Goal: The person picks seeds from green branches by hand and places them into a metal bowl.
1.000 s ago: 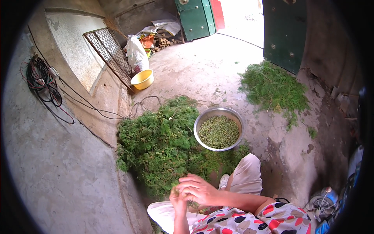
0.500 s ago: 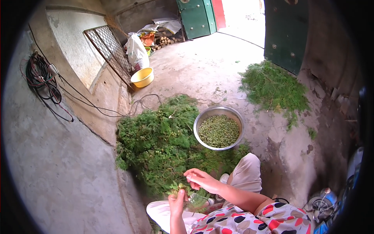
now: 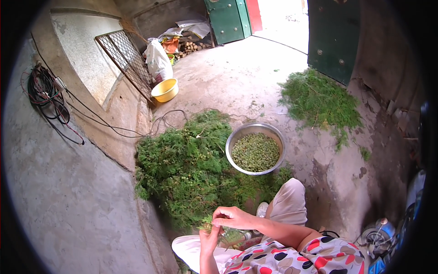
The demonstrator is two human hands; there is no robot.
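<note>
My left hand [image 3: 209, 237] is closed round a small green sprig [image 3: 206, 224] with feathery leaves, held low over my lap. From the right, my right hand [image 3: 232, 217] bends down onto the sprig's top, its fingers drawn together close to my left thumb. Whatever lies between those fingertips is too small to make out. Just beyond both hands spreads a large heap of leafy green branches [image 3: 182, 164] with small round cones among the leaves. A metal basin [image 3: 229, 153] holding many small green cones [image 3: 255, 152] stands at the heap's right side.
Another pile of green branches [image 3: 319, 100] lies at the right near the green metal door [image 3: 333, 41]. Along the left wall are a yellow basin [image 3: 165, 91], a white sack [image 3: 158, 61] and a leaning mesh frame [image 3: 125, 59]. A cable [image 3: 109, 125] trails across to the heap.
My right hand has moved down and left, from above the sprig onto it, and its fingers have closed in. My left hand stays nearly in place, still holding the sprig.
</note>
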